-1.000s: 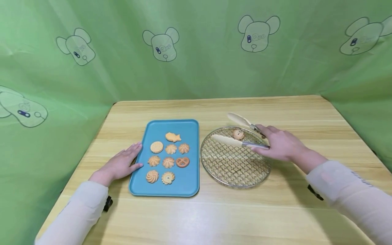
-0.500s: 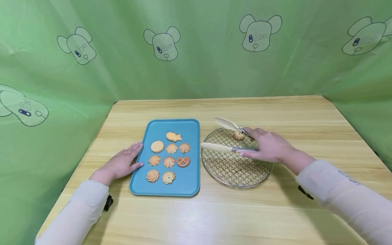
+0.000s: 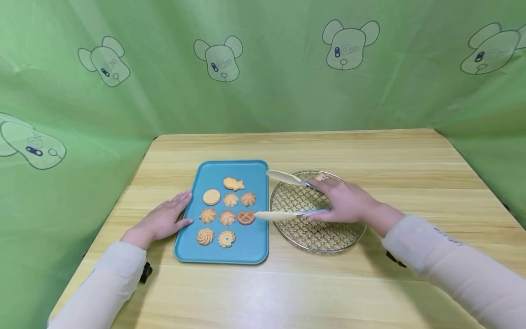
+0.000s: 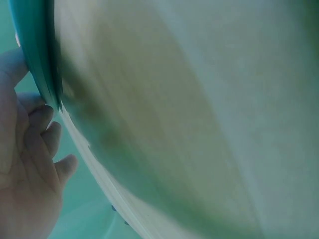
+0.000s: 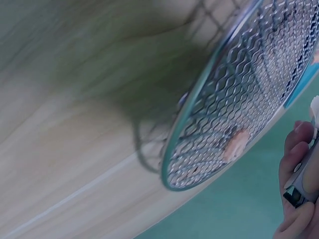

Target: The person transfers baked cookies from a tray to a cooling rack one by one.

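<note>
One bare left hand [image 3: 162, 220] rests with loosely extended fingers against the left rim of a blue rectangular tray [image 3: 250, 250], grasping nothing; that touch probably steadies the tray. Nine golden-brown biscuits [image 3: 227, 217] lie flat and apart on it, so each can be reached singly, including a glossy brown pretzel-shaped biscuit [image 3: 246, 222] near the right rim. Beige-tipped metal tongs [image 3: 281, 216] point leftward, arms spread wide with nothing gripped between; the nearer tip meets the pretzel-shaped biscuit's edge in the head view, though actual contact cannot be told. Beneath the tongs, a round wire-mesh rack [image 3: 324, 237] stands on a pale wood-grain table [image 3: 267, 297], just beside the tray, likely for easy reach. One pale scalloped biscuit [image 3: 322, 177] sits near its far edge, partly hidden by the right hand [image 3: 349, 201], whose fingers curl around the tongs, presumably slackly enough for the arms to spread.
</note>
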Motion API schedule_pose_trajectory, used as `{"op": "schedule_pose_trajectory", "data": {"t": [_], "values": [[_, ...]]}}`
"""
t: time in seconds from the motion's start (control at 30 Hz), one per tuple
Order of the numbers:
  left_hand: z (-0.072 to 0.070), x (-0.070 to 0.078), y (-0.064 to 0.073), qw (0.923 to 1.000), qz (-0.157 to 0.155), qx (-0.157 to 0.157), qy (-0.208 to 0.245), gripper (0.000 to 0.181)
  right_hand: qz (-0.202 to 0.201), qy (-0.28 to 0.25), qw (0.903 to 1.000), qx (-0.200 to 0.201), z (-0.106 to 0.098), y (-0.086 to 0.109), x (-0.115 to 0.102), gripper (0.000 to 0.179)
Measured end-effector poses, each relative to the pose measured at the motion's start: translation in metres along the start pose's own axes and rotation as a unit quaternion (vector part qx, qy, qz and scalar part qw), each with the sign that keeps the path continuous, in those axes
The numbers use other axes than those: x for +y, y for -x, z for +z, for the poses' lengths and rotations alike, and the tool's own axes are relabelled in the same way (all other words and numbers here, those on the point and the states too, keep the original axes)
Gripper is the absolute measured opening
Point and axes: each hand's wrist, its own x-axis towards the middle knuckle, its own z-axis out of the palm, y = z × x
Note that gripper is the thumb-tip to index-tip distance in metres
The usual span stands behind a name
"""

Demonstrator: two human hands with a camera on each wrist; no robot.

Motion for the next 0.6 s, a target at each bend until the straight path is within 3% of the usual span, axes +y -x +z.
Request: {"op": "schedule_pose_trajectory", "data": {"t": [0.6], "values": [[0.000, 0.000, 0.000, 1.0000, 0.000, 0.002, -0.004, 0.073, -0.065, 0.040, 0.9971, 0.001, 0.003, -0.010, -0.028, 0.092]]}}
